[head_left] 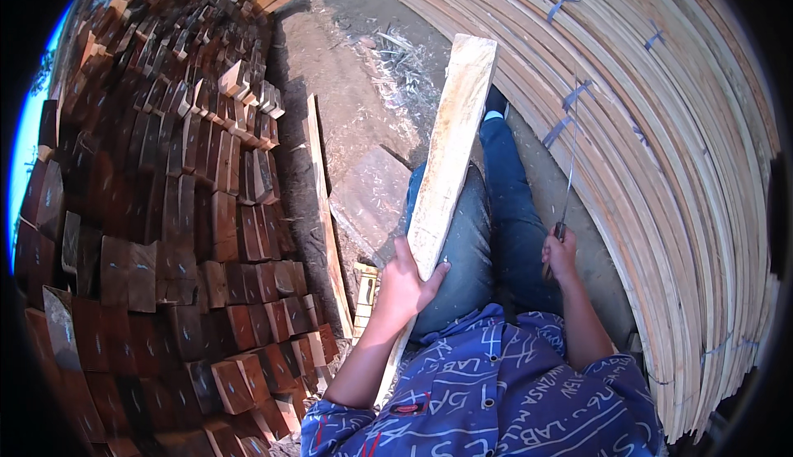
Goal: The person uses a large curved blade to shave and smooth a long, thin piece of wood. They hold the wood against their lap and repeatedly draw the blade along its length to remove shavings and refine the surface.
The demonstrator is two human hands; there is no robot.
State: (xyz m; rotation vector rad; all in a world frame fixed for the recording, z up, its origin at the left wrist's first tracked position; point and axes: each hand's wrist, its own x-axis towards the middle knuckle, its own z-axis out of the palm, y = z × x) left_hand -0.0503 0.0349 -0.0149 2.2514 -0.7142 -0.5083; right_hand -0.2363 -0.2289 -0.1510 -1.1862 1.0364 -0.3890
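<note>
A thick, pale wooden plank point(450, 156) slants up and away across my left thigh. My left hand point(413, 282) is closed round its lower part, thumb on the right side and fingers on the left. The plank's near end runs down beside my left forearm, partly hidden by it. Off to the right, my right hand point(561, 255) is wrapped round the brown handle of a long-bladed tool point(570, 178). Its thin blade points up and away, seen nearly edge-on, so I cannot tell which kind of blade it is. The blade is apart from the plank.
Stacked dark reddish timber blocks point(140, 271) form a wall on the left. Long pale wood strips point(652, 176), tied with bluish bands, curve along the right. A narrow board point(324, 209) lies beside the stack. Wood shavings point(405, 69) litter the ground ahead.
</note>
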